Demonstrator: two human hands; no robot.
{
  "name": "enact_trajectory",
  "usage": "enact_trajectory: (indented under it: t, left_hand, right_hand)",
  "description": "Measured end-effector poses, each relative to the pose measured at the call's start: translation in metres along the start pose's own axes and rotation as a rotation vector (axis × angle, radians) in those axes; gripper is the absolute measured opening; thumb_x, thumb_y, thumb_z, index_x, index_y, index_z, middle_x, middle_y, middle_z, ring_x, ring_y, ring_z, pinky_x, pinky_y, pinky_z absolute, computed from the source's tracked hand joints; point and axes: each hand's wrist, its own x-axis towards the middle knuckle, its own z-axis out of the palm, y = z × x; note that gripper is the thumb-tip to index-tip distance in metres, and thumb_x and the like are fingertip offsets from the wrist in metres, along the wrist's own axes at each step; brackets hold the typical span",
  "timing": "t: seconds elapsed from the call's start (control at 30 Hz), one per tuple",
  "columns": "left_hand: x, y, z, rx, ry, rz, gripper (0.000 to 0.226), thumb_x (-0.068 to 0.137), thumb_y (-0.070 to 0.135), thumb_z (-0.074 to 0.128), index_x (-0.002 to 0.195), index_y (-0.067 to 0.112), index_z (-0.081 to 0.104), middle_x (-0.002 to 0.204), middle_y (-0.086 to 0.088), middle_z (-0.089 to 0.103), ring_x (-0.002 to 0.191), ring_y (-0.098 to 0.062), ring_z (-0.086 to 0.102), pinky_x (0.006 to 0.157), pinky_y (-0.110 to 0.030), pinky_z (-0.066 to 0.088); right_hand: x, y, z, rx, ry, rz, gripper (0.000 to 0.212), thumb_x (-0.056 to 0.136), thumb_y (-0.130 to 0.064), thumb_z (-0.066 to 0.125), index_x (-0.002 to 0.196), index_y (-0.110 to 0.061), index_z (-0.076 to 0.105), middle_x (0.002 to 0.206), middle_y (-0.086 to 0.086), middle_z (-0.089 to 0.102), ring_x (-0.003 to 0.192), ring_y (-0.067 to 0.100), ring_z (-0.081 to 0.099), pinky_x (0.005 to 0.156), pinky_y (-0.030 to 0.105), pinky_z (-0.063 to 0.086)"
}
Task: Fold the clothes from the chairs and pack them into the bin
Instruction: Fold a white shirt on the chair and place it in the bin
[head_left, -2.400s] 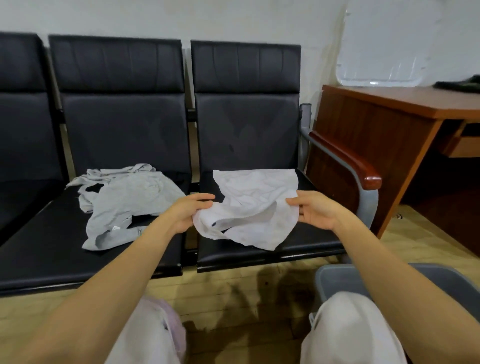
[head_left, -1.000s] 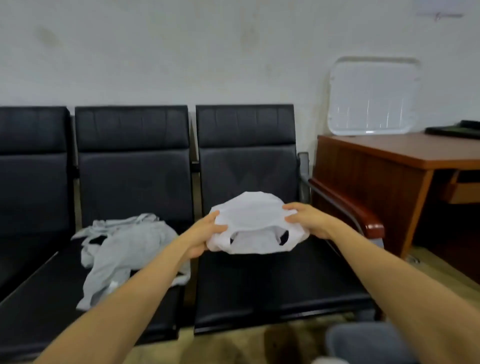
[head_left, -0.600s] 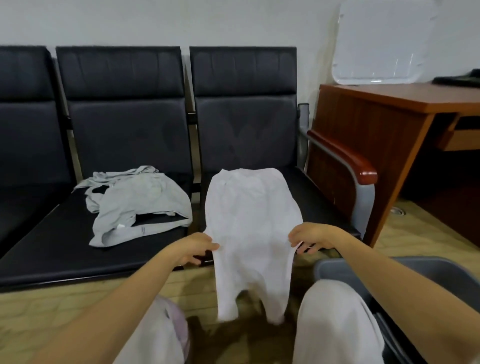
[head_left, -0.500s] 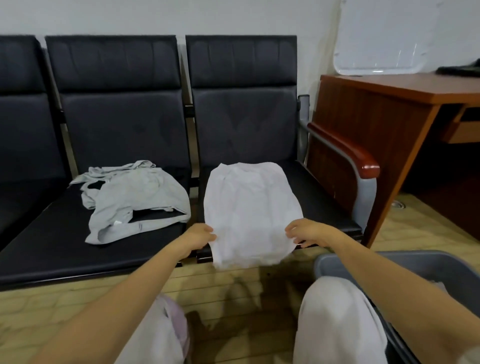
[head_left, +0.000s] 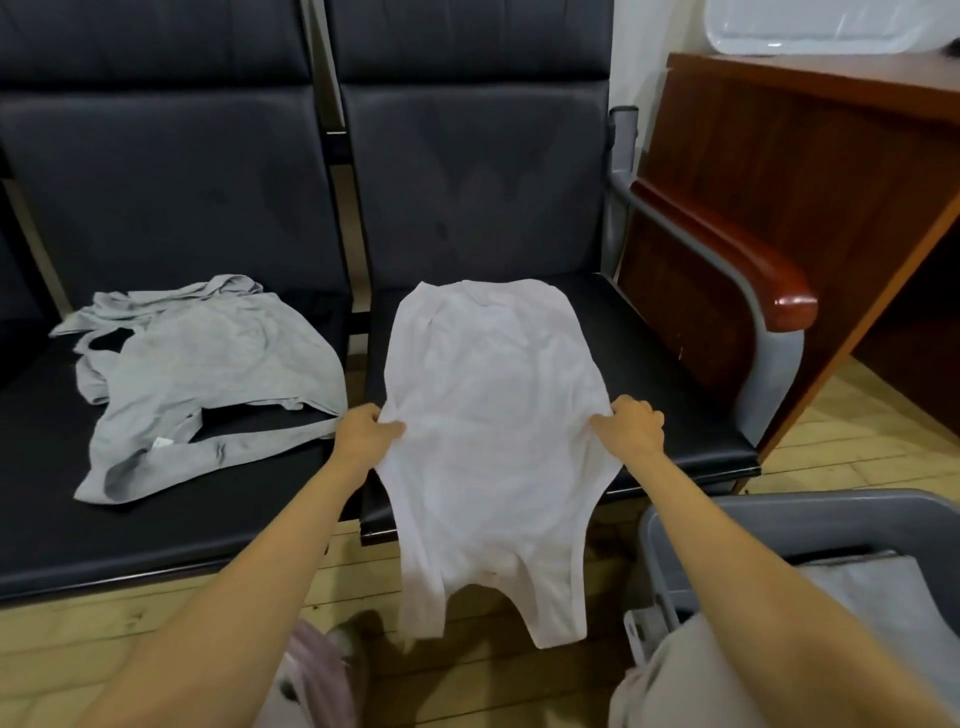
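The white top (head_left: 488, 395) lies on the black chair seat (head_left: 675, 405), its two ends hanging off the edge below our hands. Our left hand (head_left: 363, 434) pinches one side, our right hand (head_left: 636, 426) pinches the other. The grey top (head_left: 208, 364) lies just left of our left hand; the bin (head_left: 831, 512) sits under our right arm. If we let go, we think the hanging part may drag it to the floor.
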Motion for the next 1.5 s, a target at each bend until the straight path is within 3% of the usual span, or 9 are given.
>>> enact_trajectory:
  t: [0.1, 0.2, 0.33, 0.47, 0.63, 0.8, 0.93, 1.3, 1.5]
  left_hand:
    - [-0.003, 0.006, -0.009, -0.069, 0.147, 0.094, 0.021, 0.083, -0.001, 0.066, 0.09, 0.007, 0.048, 0.088, -0.009, 0.053, 0.09, -0.03, 0.055, 0.066, -0.034, 0.043]
    - [-0.008, -0.004, -0.006, 0.566, 0.404, 0.385, 0.04, 0.076, -0.013, 0.059, 0.113, 0.001, 0.053, 0.111, -0.021, 0.049, 0.102, -0.039, 0.049, 0.079, -0.041, 0.038]
    - [-0.029, 0.006, 0.038, 0.626, 0.104, 0.798, 0.028, 0.089, 0.003, 0.057, 0.116, 0.008, 0.062, 0.122, -0.012, 0.053, 0.109, -0.033, 0.052, 0.094, -0.04, 0.039]
    - [-0.032, 0.014, 0.067, 0.811, -0.082, 0.637, 0.051, 0.101, 0.037, 0.04, 0.148, 0.019, 0.029, 0.155, -0.004, 0.022, 0.141, -0.024, 0.022, 0.114, -0.037, 0.016]
    - [-0.026, 0.003, 0.065, 0.943, -0.269, 0.429, 0.059, 0.101, 0.052, 0.02, 0.153, 0.029, 0.006, 0.161, 0.003, -0.008, 0.147, -0.021, -0.008, 0.117, -0.053, -0.003]
    - [-0.031, 0.002, 0.071, 0.888, -0.184, 0.384, 0.066, 0.097, 0.061, 0.018, 0.152, 0.034, -0.007, 0.156, 0.007, -0.029, 0.145, -0.025, -0.023, 0.113, -0.06, -0.009]
    - [-0.035, 0.005, 0.075, 0.821, -0.113, 0.296, 0.073, 0.095, 0.064, 0.014, 0.151, 0.029, -0.017, 0.159, -0.001, -0.02, 0.147, -0.029, -0.012, 0.113, -0.059, -0.007]
    - [-0.002, 0.007, 0.025, 0.607, 0.255, 0.3, 0.041, 0.094, 0.006, 0.049, 0.134, 0.0, 0.042, 0.135, -0.024, 0.041, 0.122, -0.04, 0.04, 0.099, -0.044, 0.035]
    - [0.008, 0.001, -0.008, 0.513, -0.031, -0.027, 0.033, 0.088, 0.031, 0.067, 0.094, 0.0, 0.057, 0.111, -0.019, 0.06, 0.1, -0.034, 0.058, 0.084, -0.039, 0.048]
  right_hand:
    - [-0.002, 0.001, -0.006, 0.403, 0.108, -0.075, 0.013, 0.093, -0.013, 0.054, 0.097, -0.006, 0.045, 0.085, 0.006, 0.051, 0.083, 0.026, 0.052, 0.06, 0.029, 0.042]
    - [-0.012, -0.002, -0.014, 0.488, 0.213, -0.185, 0.017, 0.09, -0.003, 0.057, 0.095, -0.009, 0.042, 0.077, 0.001, 0.044, 0.071, 0.018, 0.047, 0.056, 0.022, 0.037]
    - [-0.02, -0.006, -0.013, 0.518, 0.031, -0.144, 0.042, 0.088, -0.003, 0.061, 0.123, -0.014, 0.042, 0.099, 0.007, 0.052, 0.09, 0.024, 0.054, 0.07, 0.032, 0.044]
    - [-0.019, -0.01, -0.033, 1.165, -0.315, 0.238, 0.017, 0.089, -0.017, 0.066, 0.105, -0.015, 0.063, 0.11, 0.009, 0.061, 0.103, 0.025, 0.059, 0.094, 0.042, 0.049]
    - [-0.014, -0.003, -0.04, 1.358, -0.09, 0.142, 0.038, 0.094, -0.013, 0.057, 0.132, -0.018, 0.056, 0.128, 0.005, 0.059, 0.114, 0.023, 0.058, 0.093, 0.035, 0.05]
    - [-0.013, 0.01, -0.037, 0.924, 0.302, -0.09, 0.045, 0.099, -0.008, 0.045, 0.143, -0.019, 0.043, 0.146, 0.003, 0.045, 0.133, 0.02, 0.042, 0.108, 0.033, 0.034]
    - [-0.005, 0.025, -0.03, 0.634, 0.266, 0.027, 0.055, 0.099, -0.008, 0.041, 0.151, -0.016, 0.025, 0.149, 0.012, 0.039, 0.135, 0.031, 0.039, 0.11, 0.043, 0.034]
    - [0.0, 0.032, -0.025, -0.202, 0.156, 0.046, 0.033, 0.091, -0.025, 0.058, 0.118, -0.006, 0.055, 0.129, 0.018, 0.043, 0.116, 0.036, 0.042, 0.091, 0.043, 0.042]
    - [0.007, 0.032, -0.017, -0.072, 0.26, -0.065, 0.037, 0.093, -0.026, 0.058, 0.12, -0.003, 0.049, 0.126, 0.018, 0.047, 0.118, 0.034, 0.039, 0.092, 0.041, 0.04]
